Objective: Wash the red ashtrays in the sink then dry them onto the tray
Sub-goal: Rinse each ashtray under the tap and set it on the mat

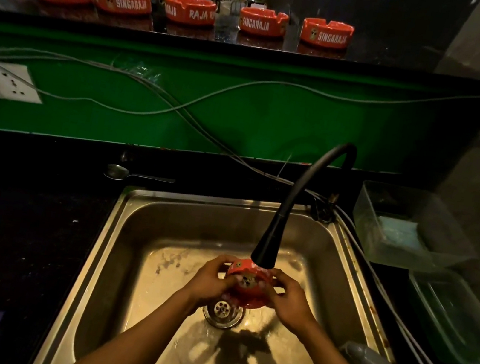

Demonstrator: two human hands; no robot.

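Head view looks down into a stainless steel sink (128,246), where both hands hold one red ashtray (247,287) directly under the black gooseneck faucet (270,243) and just above the drain (223,311). Left hand (210,281) curls round its left side, right hand (289,299) round its right, fingers bent onto the rim. It is a squat round dish, tilted so its printed wall faces the camera — glossy, hard, probably slippery when wet. Both hands are equally near it. Five more red ashtrays (190,12) stand in a row on the dark upper shelf (253,50), well beyond the sink. A clear rectangular tray (459,336) lies on the counter (18,241) to the right — likely where the ashtray goes once rinsed.
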